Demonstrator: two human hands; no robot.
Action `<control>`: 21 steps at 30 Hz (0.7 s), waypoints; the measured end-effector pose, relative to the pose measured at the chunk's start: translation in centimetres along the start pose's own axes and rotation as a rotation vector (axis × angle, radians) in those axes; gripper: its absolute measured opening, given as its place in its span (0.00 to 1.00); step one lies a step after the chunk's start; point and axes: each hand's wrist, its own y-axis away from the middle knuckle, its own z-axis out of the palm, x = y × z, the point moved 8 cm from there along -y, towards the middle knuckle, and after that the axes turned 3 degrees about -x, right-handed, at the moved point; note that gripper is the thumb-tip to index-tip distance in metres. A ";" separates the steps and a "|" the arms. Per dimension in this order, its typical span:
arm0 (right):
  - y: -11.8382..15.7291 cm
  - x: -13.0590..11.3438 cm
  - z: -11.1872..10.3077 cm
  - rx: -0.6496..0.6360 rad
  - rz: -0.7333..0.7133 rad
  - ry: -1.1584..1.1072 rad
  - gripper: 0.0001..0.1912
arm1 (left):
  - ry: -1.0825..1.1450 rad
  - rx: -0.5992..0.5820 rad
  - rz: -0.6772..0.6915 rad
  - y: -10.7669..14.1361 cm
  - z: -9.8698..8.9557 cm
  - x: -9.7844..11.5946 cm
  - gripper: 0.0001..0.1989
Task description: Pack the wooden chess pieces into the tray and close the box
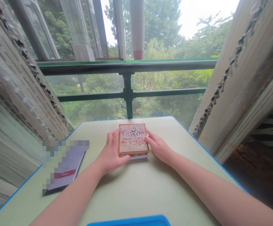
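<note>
A square Chinese chess box (133,141) with a printed lid and an orange-brown border rests near the far side of the pale green table (131,188). My left hand (114,152) grips its left side, with the thumb along the near edge and the fingers at the far left corner. On the opposite side, my right hand (158,146) presses its fingers and thumb against the right edge. The lid appears slightly raised over a paler lower part that shows along the near edge. The box's contents are hidden.
A partly blurred dark-edged flat item (67,169) lies on the left of the table. At the near edge is a blue plastic rim (129,221). Curtains (235,62) hang on both sides, and a green railing (128,91) stands beyond the table.
</note>
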 end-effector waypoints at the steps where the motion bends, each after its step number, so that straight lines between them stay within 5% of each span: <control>1: 0.0 0.1 0.0 0.003 0.002 0.009 0.27 | -0.001 -0.005 -0.002 0.0 0.0 0.0 0.50; 21: -0.1 0.2 0.2 -0.078 0.118 0.148 0.21 | -0.009 -0.142 -0.062 0.4 1.6 -1.2 0.46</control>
